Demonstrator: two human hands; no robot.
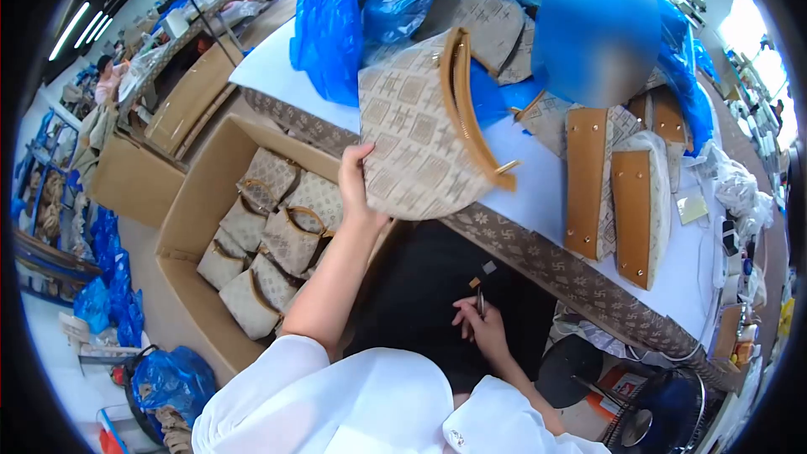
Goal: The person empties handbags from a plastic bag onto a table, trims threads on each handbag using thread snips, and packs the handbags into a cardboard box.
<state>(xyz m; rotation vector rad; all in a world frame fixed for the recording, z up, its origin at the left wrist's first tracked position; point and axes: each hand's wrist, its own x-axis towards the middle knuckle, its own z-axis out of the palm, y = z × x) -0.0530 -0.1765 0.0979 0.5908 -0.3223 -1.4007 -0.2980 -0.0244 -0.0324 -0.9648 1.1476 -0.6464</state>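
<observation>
The left hand (357, 185) is closed on the lower left edge of a beige patterned pouch (412, 126), thumb on the near face and the other fingers out of sight behind it. The pouch is held up, tilted, in front of the near edge of the desk (538, 210), its tan-trimmed zip opening turned to the right and slightly parted. A brass-coloured zip end (507, 167) sticks out at its lower right corner.

The right hand (487, 332) is lower, over the dark cloth (420, 286) on the person's lap, fingers curled around a slim metal tool (480, 301), perhaps tweezers, though it is too small to be sure. Two small tabs (489, 267) lie on the cloth just beyond the tool's tip.

To the left of the lap stands an open cardboard box (189, 273) with smaller patterned pouches (290, 240) packed inside. On the desk, two bags with riveted tan bases (590, 189) stand side by side at the right, near a pale yellow pad (693, 208). Blue plastic sheeting (326, 42) surrounds more patterned pieces (489, 25) toward the back.
</observation>
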